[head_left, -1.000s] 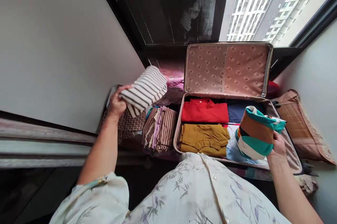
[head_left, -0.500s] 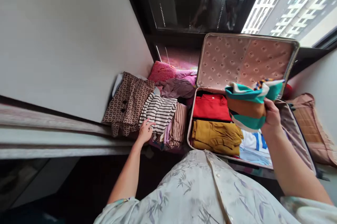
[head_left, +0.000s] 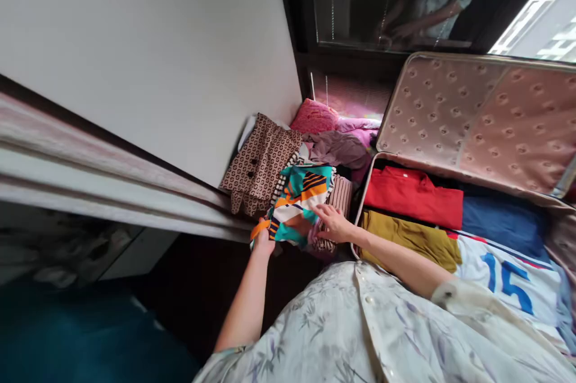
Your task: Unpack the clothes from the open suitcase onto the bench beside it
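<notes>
— Two hands are seen on what?
— A teal-and-orange garment (head_left: pixel 297 203), laid on the clothes pile (head_left: pixel 270 161) beside the suitcase (head_left: pixel 477 125), is gripped by the left hand (head_left: pixel 264 243); the right hand (head_left: pixel 333 224) is pressed flat on it.

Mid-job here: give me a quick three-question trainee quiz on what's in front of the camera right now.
1. True or false: the suitcase lid is closed.
2. Which garment do both hands touch? A) red shirt B) teal-and-orange patterned garment C) mustard garment
3. Fill in: the white jersey in the suitcase bears the blue number ____.

Key:
1. False; it stands open.
2. B: the left hand and right hand rest on the teal-and-orange patterned garment on the pile beside the suitcase.
3. 15, on the white jersey.
</notes>
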`<control>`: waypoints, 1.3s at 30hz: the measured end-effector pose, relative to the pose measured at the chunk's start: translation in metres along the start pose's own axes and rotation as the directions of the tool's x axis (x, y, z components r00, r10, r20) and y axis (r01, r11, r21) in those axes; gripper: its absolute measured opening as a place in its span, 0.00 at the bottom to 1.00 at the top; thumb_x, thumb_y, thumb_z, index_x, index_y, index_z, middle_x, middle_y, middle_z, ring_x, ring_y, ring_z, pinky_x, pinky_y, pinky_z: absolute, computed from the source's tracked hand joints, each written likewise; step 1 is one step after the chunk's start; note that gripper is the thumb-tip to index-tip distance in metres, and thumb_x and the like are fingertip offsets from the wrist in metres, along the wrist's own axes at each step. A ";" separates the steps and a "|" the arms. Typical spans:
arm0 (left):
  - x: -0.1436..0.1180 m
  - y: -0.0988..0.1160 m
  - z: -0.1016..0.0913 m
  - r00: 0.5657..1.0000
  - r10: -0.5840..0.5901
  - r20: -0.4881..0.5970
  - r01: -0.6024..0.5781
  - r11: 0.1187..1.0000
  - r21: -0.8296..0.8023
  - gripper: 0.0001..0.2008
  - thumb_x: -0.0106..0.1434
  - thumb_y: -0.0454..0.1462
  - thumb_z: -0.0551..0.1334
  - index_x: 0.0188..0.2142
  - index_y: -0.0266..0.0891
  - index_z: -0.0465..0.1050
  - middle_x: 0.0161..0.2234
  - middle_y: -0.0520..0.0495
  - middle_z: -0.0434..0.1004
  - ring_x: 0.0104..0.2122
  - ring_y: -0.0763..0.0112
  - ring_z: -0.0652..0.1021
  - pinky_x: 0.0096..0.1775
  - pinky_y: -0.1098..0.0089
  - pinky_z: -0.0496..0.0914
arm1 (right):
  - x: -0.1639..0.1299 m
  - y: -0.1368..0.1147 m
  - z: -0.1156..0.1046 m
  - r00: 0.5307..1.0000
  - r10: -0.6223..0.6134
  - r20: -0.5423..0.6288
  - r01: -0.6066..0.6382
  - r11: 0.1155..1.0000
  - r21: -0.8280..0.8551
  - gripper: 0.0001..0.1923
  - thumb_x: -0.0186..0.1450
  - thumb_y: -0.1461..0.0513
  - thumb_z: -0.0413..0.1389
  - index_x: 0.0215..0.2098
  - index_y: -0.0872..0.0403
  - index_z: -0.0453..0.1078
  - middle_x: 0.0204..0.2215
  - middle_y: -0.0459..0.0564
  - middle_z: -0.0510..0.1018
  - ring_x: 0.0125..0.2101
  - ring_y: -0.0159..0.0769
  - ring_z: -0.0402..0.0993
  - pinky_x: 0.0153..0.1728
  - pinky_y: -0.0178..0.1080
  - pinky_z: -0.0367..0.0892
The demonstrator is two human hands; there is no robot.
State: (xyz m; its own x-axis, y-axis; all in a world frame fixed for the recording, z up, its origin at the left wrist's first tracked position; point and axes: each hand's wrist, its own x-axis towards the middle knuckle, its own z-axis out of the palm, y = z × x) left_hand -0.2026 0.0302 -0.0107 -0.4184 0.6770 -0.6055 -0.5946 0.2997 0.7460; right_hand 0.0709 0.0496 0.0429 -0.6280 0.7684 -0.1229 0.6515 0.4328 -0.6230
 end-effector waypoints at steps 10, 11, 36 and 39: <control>0.005 0.030 -0.043 0.957 0.184 -0.224 -0.079 0.910 0.407 0.20 0.51 0.25 0.58 0.45 0.39 0.70 0.36 0.50 0.77 0.39 0.68 0.81 0.48 0.63 0.76 | -0.139 0.155 -0.034 0.687 0.392 -0.612 -0.365 0.914 0.175 0.25 0.68 0.56 0.51 0.61 0.53 0.67 0.50 0.60 0.76 0.51 0.49 0.72 0.55 0.53 0.69; 0.009 0.036 -0.038 0.917 0.309 -0.253 -0.152 0.856 0.495 0.22 0.52 0.26 0.59 0.47 0.38 0.69 0.39 0.48 0.77 0.44 0.65 0.80 0.52 0.59 0.75 | -0.155 0.171 -0.040 0.614 0.472 -0.632 -0.468 0.863 0.190 0.26 0.67 0.56 0.51 0.61 0.55 0.66 0.51 0.62 0.75 0.52 0.51 0.71 0.56 0.54 0.68; -0.071 -0.199 0.301 0.342 -0.342 0.875 -0.803 -0.591 0.083 0.33 0.67 0.23 0.43 0.70 0.32 0.59 0.70 0.29 0.58 0.69 0.51 0.62 0.66 0.45 0.58 | -0.236 0.236 -0.054 0.553 0.592 -0.586 -0.801 0.570 -0.180 0.40 0.61 0.62 0.58 0.70 0.52 0.57 0.73 0.63 0.51 0.70 0.59 0.46 0.61 0.55 0.53; -0.066 -0.201 0.313 0.343 -0.360 0.868 -0.809 -0.583 0.078 0.31 0.69 0.25 0.43 0.69 0.34 0.61 0.69 0.27 0.60 0.68 0.48 0.64 0.63 0.46 0.61 | -0.232 0.243 -0.059 0.676 0.568 -0.469 -0.724 0.631 -0.278 0.39 0.61 0.65 0.56 0.71 0.54 0.58 0.73 0.63 0.53 0.71 0.56 0.46 0.63 0.52 0.49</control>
State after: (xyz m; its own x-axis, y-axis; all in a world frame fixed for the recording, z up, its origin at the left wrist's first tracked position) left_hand 0.1595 0.1359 -0.0338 0.6660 0.7078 -0.2357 0.7387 -0.6697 0.0762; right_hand 0.3996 0.0040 -0.0344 0.1456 0.9865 -0.0746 0.9843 -0.1520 -0.0892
